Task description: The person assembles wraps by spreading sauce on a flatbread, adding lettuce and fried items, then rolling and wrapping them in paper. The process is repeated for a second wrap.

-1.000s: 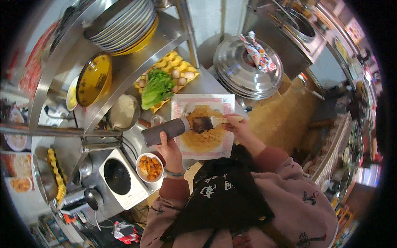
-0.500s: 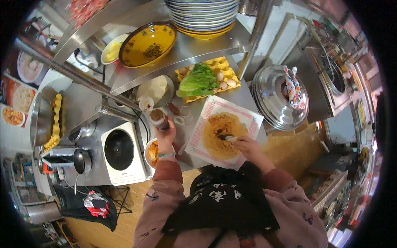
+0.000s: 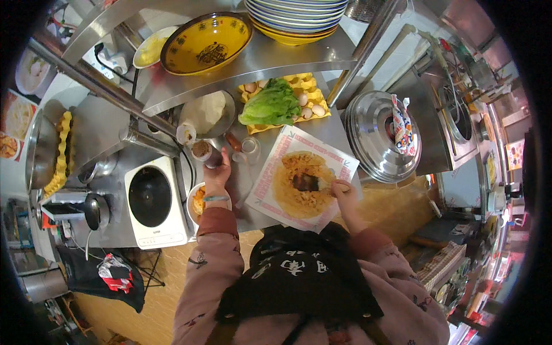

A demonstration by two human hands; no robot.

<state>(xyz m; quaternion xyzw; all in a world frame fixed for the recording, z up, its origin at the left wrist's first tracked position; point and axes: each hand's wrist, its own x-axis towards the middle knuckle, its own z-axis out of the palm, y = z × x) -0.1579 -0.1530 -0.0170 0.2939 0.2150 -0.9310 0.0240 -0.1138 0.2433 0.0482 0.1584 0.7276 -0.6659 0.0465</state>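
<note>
My left hand (image 3: 217,172) is wrapped round a jar (image 3: 209,156) of brown sauce, its open top facing up. In my right hand (image 3: 345,195) is the handle of what looks like a small spoon (image 3: 326,187), held over a round flat pancake (image 3: 290,204). A dark glossy patch of sauce (image 3: 305,183) lies on the pancake's middle, by the spoon's tip. Under the pancake is a sheet of printed paper (image 3: 347,163). A bowl of orange-coloured food (image 3: 197,201) stands beside my left wrist.
A lettuce (image 3: 275,102) lies on a yellow egg tray (image 3: 313,92). To the right stand stacked metal lids (image 3: 382,138); to the left, an induction cooker (image 3: 172,221) with a black pan (image 3: 149,196). A metal shelf (image 3: 276,66) holding plates overhangs the counter's back.
The dark sauce patch on the pancake is larger. My right hand has moved slightly right on the pancake. The jar's open top now shows more clearly. The whole view has shifted a little.
</note>
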